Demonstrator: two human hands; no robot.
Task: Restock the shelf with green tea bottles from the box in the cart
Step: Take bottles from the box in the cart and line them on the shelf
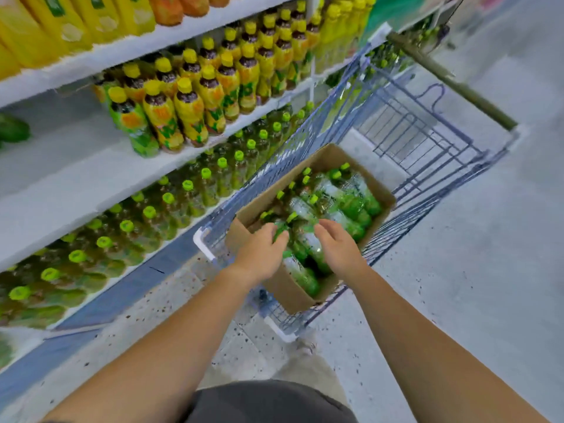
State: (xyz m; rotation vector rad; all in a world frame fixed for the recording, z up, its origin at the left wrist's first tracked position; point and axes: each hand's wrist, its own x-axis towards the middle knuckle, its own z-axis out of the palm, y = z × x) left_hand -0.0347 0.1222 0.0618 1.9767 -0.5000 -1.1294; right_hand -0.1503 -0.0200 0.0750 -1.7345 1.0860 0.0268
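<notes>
Where things are: While the person is standing by the shelf, the box (290, 290) is sitting in the cart (427, 154), and the green tea bottles (341, 203) are lying inside it in a heap.
Left hand: The left hand (262, 251) is reaching into the near end of the box, and its fingers are curling over one bottle's neck. I cannot tell if it is holding tight.
Right hand: The right hand (337, 244) is hanging half open just above the bottles, and it is not holding anything that I can see.
Where they are going: The bottom shelf row (128, 230) with green caps is waiting to the left, near the cart.
What could go wrong: The bottles are looking shiny and piled up, so I am guessing one could be slipping out if only the neck is being pinched. Lifting fast could be knocking others around, or bumping a bottle on the cart's wire side.
</notes>
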